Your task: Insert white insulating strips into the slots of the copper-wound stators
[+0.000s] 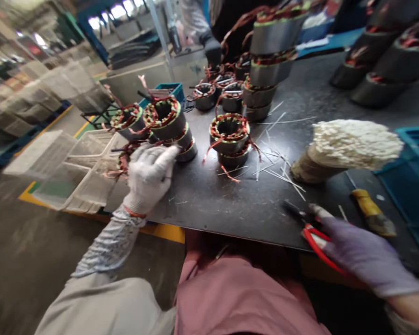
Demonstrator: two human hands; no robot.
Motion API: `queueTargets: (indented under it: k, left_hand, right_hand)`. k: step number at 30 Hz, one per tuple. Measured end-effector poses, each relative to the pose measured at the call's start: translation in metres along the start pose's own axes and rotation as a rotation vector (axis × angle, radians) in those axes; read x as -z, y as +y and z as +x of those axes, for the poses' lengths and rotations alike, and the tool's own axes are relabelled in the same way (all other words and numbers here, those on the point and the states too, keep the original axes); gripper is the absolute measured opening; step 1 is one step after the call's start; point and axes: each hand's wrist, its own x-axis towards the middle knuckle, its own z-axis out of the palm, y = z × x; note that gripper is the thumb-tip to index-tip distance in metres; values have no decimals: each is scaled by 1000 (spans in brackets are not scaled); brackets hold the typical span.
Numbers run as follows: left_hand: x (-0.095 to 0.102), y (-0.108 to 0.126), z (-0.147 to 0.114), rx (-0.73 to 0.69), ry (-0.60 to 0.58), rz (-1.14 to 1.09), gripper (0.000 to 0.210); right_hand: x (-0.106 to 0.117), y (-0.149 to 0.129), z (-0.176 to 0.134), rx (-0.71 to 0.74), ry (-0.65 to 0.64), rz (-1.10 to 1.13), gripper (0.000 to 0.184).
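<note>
"So, what are the two hands doing?"

"The right hand (363,253) is closed around a pair of red-handled scissors (306,229), points away from the palm, presumably so the blades face the work. The left hand (150,170) has its fingers curled beside a copper-wound core (122,162), though I can't tell whether they grip it (the glove is blurred)."

"And the other cores?"

"A stack of them (167,123) stands just beyond the left hand's knuckles, and another stack (229,139) farther to its right, between the hands. Stacking them probably saves room on the bench (202,204)."

"What's near the right hand?"

"Beyond it, a wrapped bundle of pale strands (356,144), likely wrapped to keep them together and within reach. Loose strands (282,172) lie to that bundle's left. The yellow-handled screwdriver (372,211) lies just past the hand, a blue crate (414,186) to its far right."

"Any brand or label?"

"None I can read on anything around either hand."
</note>
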Motion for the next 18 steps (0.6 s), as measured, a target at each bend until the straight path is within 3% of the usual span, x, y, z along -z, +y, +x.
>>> queueTargets:
  k: [2, 4, 6, 8, 10, 13, 15, 18]
  left_hand:
    - [-5, 36, 35, -148, 58, -178, 42]
    - [-16, 68, 80, -204, -17, -264, 49]
    - [-34, 94, 121, -234, -267, -197, 59]
    - [-55, 108, 146, -243, -490, -74, 58]
    - [-74, 109, 154, -228, -525, -43, 46]
    - [-87, 92, 152, -144, -428, -260, 35]
    - [-81, 77, 149, -1, -409, -506, 32]
    - [-50, 64, 134, 171, -329, -771, 28]
  right_hand:
    - [13, -11, 15, 21, -143, -101, 42]
    - [24, -22, 26, 64, -187, -205, 36]
    - [29, -31, 27, 112, -119, -277, 35]
    - [27, -37, 20, 167, 33, -291, 34]
    - [21, -41, 8, 237, 221, -246, 29]
    - [13, -47, -9, 324, 423, -108, 21]
    - [12, -52, -17, 344, 479, -7, 17]
    - [14, -56, -23, 365, 509, 109, 14]
